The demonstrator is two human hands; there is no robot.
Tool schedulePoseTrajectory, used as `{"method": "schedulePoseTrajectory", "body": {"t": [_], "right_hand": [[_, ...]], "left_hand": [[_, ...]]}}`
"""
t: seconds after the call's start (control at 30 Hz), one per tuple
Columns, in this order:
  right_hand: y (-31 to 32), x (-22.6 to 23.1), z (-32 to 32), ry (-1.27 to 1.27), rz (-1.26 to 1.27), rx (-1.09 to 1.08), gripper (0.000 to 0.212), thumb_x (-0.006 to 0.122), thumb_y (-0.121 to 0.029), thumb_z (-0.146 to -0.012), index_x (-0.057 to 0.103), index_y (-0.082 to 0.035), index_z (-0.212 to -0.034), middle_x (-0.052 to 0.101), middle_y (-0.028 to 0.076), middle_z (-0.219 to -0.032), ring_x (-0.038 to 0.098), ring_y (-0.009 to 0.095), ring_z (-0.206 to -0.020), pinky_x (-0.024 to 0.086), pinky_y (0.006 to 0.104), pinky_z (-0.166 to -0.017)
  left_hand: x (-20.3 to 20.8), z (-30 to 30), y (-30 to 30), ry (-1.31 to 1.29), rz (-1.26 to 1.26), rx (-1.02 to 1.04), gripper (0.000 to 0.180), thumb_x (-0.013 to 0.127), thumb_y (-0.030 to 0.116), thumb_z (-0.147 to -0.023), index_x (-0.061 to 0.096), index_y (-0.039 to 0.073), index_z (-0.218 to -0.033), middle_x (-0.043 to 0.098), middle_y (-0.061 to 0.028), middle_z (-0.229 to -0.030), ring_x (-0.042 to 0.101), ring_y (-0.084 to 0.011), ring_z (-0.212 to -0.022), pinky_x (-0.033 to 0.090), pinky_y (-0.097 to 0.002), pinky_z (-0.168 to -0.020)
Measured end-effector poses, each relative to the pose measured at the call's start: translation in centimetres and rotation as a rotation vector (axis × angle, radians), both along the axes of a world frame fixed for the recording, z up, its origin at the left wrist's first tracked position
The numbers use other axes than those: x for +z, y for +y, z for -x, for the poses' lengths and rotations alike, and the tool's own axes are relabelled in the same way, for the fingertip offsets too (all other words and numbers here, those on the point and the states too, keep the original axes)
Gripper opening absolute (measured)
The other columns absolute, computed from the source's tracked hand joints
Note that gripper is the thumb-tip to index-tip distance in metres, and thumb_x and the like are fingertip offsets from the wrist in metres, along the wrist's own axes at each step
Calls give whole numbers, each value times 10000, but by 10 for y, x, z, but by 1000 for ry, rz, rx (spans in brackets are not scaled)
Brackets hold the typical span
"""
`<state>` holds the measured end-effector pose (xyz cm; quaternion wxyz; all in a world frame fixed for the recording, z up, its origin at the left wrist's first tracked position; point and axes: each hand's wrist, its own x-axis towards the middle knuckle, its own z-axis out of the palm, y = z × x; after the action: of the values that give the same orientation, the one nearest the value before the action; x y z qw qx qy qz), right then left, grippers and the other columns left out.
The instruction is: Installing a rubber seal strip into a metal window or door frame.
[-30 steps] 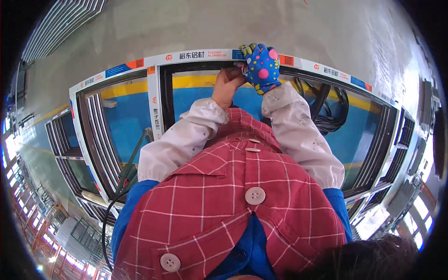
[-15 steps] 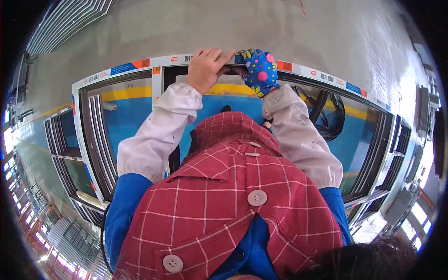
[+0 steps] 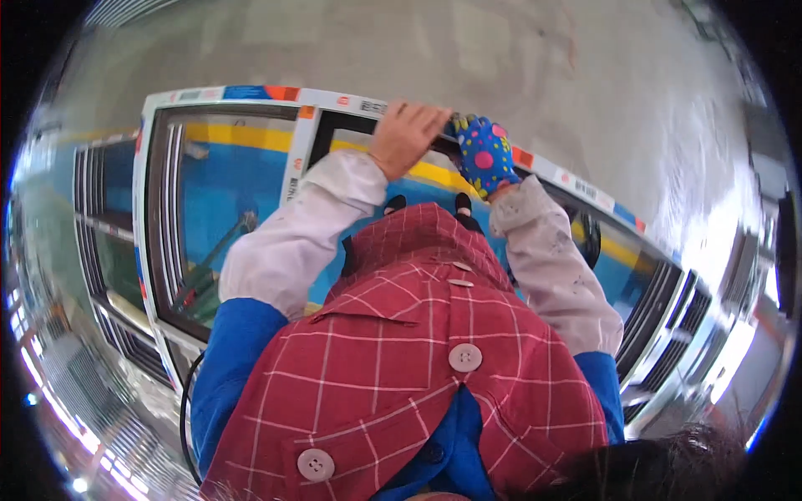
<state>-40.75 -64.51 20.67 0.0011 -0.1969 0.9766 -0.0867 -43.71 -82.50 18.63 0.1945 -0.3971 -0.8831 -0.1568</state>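
A large window frame (image 3: 326,101) with white protective film and dark inner profiles stretches across in front of me. My left hand (image 3: 409,138), bare, bends its fingers over the far rail; its thumb is hidden. Close to its right, my right hand (image 3: 486,157) wears a blue glove with pink and yellow dots and is closed over the same rail. The fingertips of both hands nearly meet, and the stretch of rail between them is mostly covered. Whitish sleeve covers (image 3: 292,225) reach from my wrists to my elbows.
Left of the big frame stand smaller dark frames (image 3: 109,225). More profiles (image 3: 668,334) are at the right. Through the openings show a blue floor (image 3: 259,175) and a yellow stripe (image 3: 242,136). Beyond the far rail lies grey floor (image 3: 334,50). A black cable (image 3: 185,409) hangs at my left elbow.
My view has turned, so the frame slants down to the right. Both hands appear farther right and slightly lower, still at the far rail. Both my shoes now show below it.
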Motion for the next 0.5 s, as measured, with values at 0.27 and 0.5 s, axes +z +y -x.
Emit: {"method": "schedulePoseTrajectory", "body": {"t": [0.27, 0.5], "right_hand": [[-4, -7, 21, 26, 149, 216, 252, 686, -242, -685, 546, -73, -809, 582, 121, -707, 582, 317, -687, 455, 419, -585], [12, -1, 26, 16, 59, 457, 365, 702, -324, -665, 543, -64, -866, 586, 124, -728, 592, 313, -693, 456, 413, -556]], "left_hand": [[-13, -4, 5, 107, 18, 83, 421, 545, 155, -732, 548, 85, -1147, 529, -27, -878, 517, -190, -838, 400, -345, -740], [-13, -23, 2, 142, 114, 206, 460, 529, 181, -752, 489, 143, -1209, 512, 4, -999, 487, -129, -960, 356, -357, -894]]}}
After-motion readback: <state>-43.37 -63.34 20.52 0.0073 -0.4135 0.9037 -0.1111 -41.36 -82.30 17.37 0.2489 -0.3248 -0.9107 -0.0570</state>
